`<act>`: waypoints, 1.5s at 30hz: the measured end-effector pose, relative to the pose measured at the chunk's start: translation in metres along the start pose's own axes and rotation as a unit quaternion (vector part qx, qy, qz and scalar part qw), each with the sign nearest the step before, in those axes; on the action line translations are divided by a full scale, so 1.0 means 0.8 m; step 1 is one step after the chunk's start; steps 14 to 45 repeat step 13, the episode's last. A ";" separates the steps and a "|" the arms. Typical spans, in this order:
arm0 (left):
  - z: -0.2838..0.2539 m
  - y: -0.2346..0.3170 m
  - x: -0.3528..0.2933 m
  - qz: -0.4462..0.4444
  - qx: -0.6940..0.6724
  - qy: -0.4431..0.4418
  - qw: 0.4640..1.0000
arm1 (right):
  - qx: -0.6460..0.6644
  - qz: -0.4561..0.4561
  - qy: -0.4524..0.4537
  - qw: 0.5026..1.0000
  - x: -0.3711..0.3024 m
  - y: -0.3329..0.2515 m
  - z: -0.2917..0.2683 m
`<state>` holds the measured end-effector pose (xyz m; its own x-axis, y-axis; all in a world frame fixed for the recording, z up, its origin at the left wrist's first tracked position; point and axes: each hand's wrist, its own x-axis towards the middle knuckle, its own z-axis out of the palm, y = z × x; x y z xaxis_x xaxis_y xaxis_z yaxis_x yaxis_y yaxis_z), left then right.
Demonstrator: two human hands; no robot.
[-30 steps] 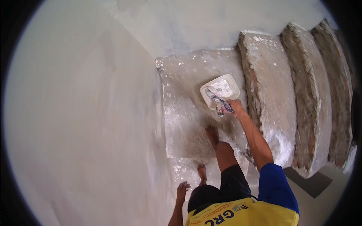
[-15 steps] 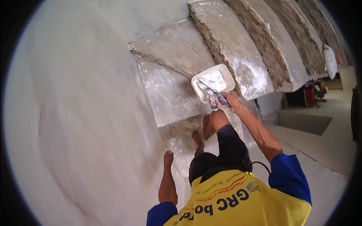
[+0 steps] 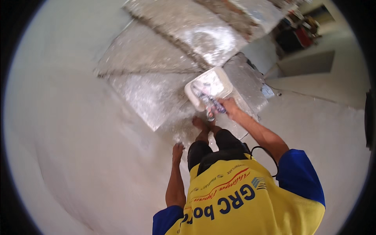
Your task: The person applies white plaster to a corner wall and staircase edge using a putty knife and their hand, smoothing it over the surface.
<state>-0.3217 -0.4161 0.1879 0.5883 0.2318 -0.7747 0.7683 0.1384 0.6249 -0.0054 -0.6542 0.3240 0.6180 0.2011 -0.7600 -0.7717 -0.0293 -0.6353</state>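
My right hand is closed at the near edge of a white plastic tub, holding it up in front of my legs. White paste coats the inside of the tub. Two tools that look like putty knives lie in it, their paste-smeared handles sticking out over the near rim beside my fingers. Blur hides whether those fingers also grip a handle. My left hand hangs low on the left beside the pale wall, apart from the tub. Its fingers are too small and blurred to read.
Rough concrete stairs splashed with white climb ahead, beyond the tub. My bare feet are on a lower step. A smooth pale wall runs along the left. At the far right, a red and black object stands on a lower floor.
The view has turned, and the stairs have shifted up and left. My raised knee has come down, bringing my legs closer together. The tub stays in my right hand.
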 end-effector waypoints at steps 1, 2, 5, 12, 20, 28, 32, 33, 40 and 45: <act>0.001 0.006 0.007 -0.015 0.026 -0.005 1.000 | 0.017 -0.017 0.016 1.000 -0.008 0.007 -0.012; 0.010 -0.010 0.006 0.006 0.034 -0.028 0.999 | 0.043 -0.022 0.029 0.998 -0.036 0.031 -0.026; -0.006 0.004 0.006 0.027 0.085 -0.023 0.996 | 0.138 -0.033 0.057 0.988 -0.086 0.061 -0.048; 0.011 0.102 0.036 0.060 0.085 -0.047 0.993 | 0.250 -0.058 0.146 0.955 -0.139 0.068 -0.148; 0.015 0.117 0.042 0.077 0.085 -0.049 0.992 | 0.256 -0.065 0.147 0.953 -0.138 0.056 -0.162; 0.015 0.117 0.042 0.077 0.085 -0.049 0.992 | 0.256 -0.065 0.147 0.953 -0.138 0.056 -0.162; 0.015 0.117 0.042 0.077 0.085 -0.049 0.992 | 0.256 -0.065 0.147 0.953 -0.138 0.056 -0.162; 0.015 0.117 0.042 0.077 0.085 -0.049 0.992 | 0.256 -0.065 0.147 0.953 -0.138 0.056 -0.162; 0.015 0.117 0.042 0.077 0.085 -0.049 0.992 | 0.256 -0.065 0.147 0.953 -0.138 0.056 -0.162; 0.015 0.117 0.042 0.077 0.085 -0.049 0.992 | 0.256 -0.065 0.147 0.953 -0.138 0.056 -0.162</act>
